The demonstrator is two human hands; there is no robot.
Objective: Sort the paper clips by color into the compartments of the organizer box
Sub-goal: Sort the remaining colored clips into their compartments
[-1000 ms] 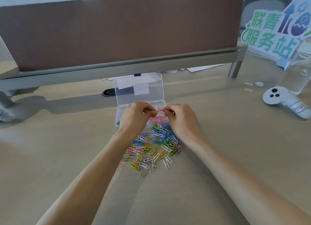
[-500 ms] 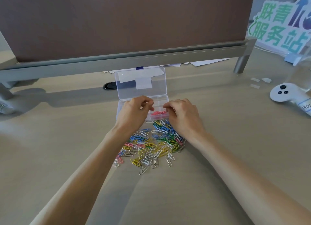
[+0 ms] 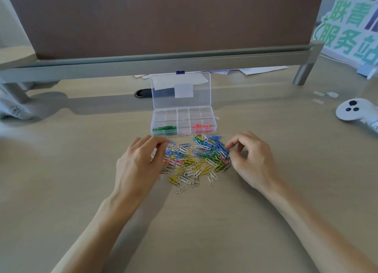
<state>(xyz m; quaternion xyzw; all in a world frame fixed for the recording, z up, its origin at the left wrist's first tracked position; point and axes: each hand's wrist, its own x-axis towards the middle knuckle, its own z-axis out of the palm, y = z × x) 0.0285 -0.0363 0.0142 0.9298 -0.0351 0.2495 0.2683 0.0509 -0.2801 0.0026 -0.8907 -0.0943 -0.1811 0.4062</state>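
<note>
The clear organizer box (image 3: 183, 120) lies long axis left-right on the desk (image 3: 61, 170), lid open toward the partition (image 3: 163, 19); green clips (image 3: 164, 128) fill its near-left compartment, pink clips (image 3: 200, 126) its near-right. The mixed clip pile (image 3: 194, 160) sits just before it, between the 2 hands. The left hand (image 3: 139, 164) and right hand (image 3: 251, 160) flank it, fingers curled; whether either grips a clip cannot be told. A white controller (image 3: 356, 111) lies well right.

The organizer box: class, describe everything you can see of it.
The organizer box is clear plastic, its hinged lid open and leaning back. It sits on the desk beyond the loose pile. Dividers form small compartments; green clips fill the near left one, pink clips a near right one. Neither hand touches it.
</note>
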